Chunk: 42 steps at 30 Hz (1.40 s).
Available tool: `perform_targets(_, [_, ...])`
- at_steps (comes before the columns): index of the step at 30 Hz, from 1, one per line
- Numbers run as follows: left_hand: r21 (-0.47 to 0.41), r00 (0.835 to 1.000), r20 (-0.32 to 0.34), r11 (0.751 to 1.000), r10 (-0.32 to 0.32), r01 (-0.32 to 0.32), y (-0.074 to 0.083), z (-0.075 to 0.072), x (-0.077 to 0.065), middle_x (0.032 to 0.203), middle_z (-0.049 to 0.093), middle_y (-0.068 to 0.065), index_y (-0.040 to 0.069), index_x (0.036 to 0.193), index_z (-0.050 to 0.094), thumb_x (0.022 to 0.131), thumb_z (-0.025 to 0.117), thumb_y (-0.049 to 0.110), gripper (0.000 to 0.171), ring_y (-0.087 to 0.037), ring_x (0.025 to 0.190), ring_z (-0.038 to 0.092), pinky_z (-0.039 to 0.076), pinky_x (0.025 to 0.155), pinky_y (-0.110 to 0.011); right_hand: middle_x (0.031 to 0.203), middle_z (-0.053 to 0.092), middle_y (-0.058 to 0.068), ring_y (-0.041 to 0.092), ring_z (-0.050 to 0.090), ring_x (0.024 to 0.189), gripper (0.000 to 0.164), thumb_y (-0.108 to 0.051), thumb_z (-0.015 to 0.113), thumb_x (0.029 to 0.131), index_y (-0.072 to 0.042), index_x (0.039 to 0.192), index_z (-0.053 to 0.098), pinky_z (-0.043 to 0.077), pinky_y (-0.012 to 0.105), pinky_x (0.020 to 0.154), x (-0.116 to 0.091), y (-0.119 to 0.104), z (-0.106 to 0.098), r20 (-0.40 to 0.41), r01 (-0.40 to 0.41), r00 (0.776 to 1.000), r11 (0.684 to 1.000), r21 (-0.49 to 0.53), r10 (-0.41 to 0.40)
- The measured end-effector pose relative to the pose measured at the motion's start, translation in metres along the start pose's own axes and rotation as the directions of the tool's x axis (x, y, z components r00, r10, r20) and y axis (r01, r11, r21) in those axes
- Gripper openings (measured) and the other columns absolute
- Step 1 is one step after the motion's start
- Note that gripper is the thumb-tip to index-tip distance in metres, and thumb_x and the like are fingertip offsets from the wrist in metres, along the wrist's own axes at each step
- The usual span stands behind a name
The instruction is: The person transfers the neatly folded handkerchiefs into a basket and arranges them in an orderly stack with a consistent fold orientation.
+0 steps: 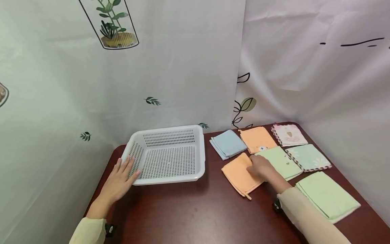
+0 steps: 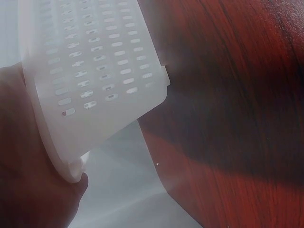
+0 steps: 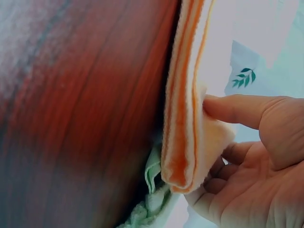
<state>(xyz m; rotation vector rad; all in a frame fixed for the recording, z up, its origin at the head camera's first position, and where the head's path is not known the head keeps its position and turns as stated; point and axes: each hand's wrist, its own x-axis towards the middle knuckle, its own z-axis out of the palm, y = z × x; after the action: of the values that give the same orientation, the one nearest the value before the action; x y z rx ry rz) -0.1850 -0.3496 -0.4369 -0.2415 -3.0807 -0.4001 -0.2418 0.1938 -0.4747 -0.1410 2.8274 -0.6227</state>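
The left hand (image 1: 118,183) rests on the left rim of a white plastic basket (image 1: 170,180), its fingers spread and fairly straight. Up close in the left wrist view, that hand (image 2: 33,152) lies along the rim beside the slotted basket wall (image 2: 104,126). A folded orange towel (image 1: 238,173) lies right of the basket, its hanging loop toward the front. The right hand (image 1: 263,168) pinches this towel at its right edge. In the right wrist view the thumb presses on the orange towel's (image 3: 185,118) upper face, with the other fingers curled at its edge, partly hidden.
Around the right hand lie a blue towel (image 1: 229,144), another orange towel (image 1: 259,138), green towels (image 1: 280,162) (image 1: 329,196), and two checker-edged ones, pink-white (image 1: 290,135) and pale teal (image 1: 309,156). The dark red table (image 1: 189,217) meets a printed curtain (image 1: 182,67) behind.
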Motion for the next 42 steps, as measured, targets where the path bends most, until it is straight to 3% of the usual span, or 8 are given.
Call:
perform_targets(3, [0.0,1.0,-0.003,1.0,-0.001,0.001,0.0,0.0,0.0,0.167,0.011,-0.025,0.004,0.161,0.018,0.106,0.038,0.055,0.078,-0.045,0.154,-0.008,-0.003,0.124,-0.058,0.082,0.054,0.013,0.026,0.049,0.073,0.014,-0.013,0.064,0.094,-0.002,0.095,0.057,0.04,0.037,0.064,-0.004,0.0,-0.005,-0.016,0.022,1.0,0.998,0.057,-0.021])
perform_targets(12, [-0.008,1.0,-0.014,1.0,-0.002,0.001,0.001,-0.001,0.001,0.167,0.011,-0.024,0.005,0.162,0.018,0.106,0.038,0.056,0.079,-0.044,0.154,-0.008,-0.003,0.124,-0.058,0.079,0.048,0.008,0.022,0.044,0.072,0.016,-0.014,0.071,0.093,-0.005,0.094,0.058,0.033,0.033,0.062,-0.013,0.004,-0.015,-0.112,0.136,0.987,0.962,0.238,-0.112])
perform_targets(17, [-0.001,1.0,-0.021,1.0,-0.001,0.001,0.001,0.0,0.0,0.167,0.012,-0.023,0.005,0.162,0.019,0.105,0.038,0.056,0.078,-0.044,0.154,-0.007,-0.001,0.123,-0.06,0.092,0.061,0.012,0.025,0.053,0.081,0.027,-0.019,0.075,0.091,-0.002,0.111,0.066,0.042,0.034,0.067,-0.018,0.006,-0.019,-0.13,0.153,0.984,0.947,0.282,-0.121])
perform_targets(22, [-0.001,1.0,-0.021,1.0,-0.005,0.005,0.0,0.0,-0.001,0.167,0.012,-0.023,0.005,0.162,0.019,0.105,0.04,0.055,0.078,-0.044,0.154,-0.007,0.001,0.122,-0.063,0.1,0.068,0.017,0.026,0.06,0.086,0.043,-0.025,0.077,0.091,0.002,0.122,0.065,0.048,0.036,0.071,-0.024,0.007,-0.024,-0.134,0.16,0.984,0.927,0.339,-0.121])
perform_targets(27, [0.003,1.0,-0.019,1.0,-0.008,0.008,0.001,-0.001,-0.001,0.167,0.012,-0.023,0.005,0.162,0.019,0.106,0.039,0.055,0.078,-0.044,0.154,-0.007,0.003,0.122,-0.064,0.093,0.068,0.012,0.02,0.059,0.077,0.041,-0.025,0.077,0.091,0.001,0.12,0.066,0.048,0.034,0.07,-0.027,0.004,-0.027,-0.157,0.194,0.977,0.896,0.4,-0.141])
perform_targets(32, [0.002,1.0,-0.022,1.0,-0.011,0.012,0.001,-0.001,0.0,0.167,0.013,-0.023,0.005,0.162,0.019,0.105,0.04,0.055,0.078,-0.044,0.154,-0.006,0.004,0.121,-0.066,0.095,0.067,0.009,0.018,0.058,0.079,0.039,-0.027,0.077,0.092,-0.001,0.119,0.067,0.048,0.033,0.071,-0.028,0.001,-0.031,-0.169,0.204,0.975,0.871,0.447,-0.142])
perform_targets(42, [0.016,1.0,-0.028,1.0,-0.003,0.003,0.001,-0.001,-0.001,0.167,0.014,-0.024,0.003,0.16,0.023,0.105,0.043,0.053,0.078,-0.046,0.154,-0.003,0.006,0.121,-0.065,0.091,0.07,0.008,0.017,0.058,0.077,0.036,-0.023,0.077,0.092,0.001,0.117,0.067,0.048,0.03,0.068,-0.031,-0.009,-0.04,-0.217,0.23,0.966,0.86,0.455,-0.143])
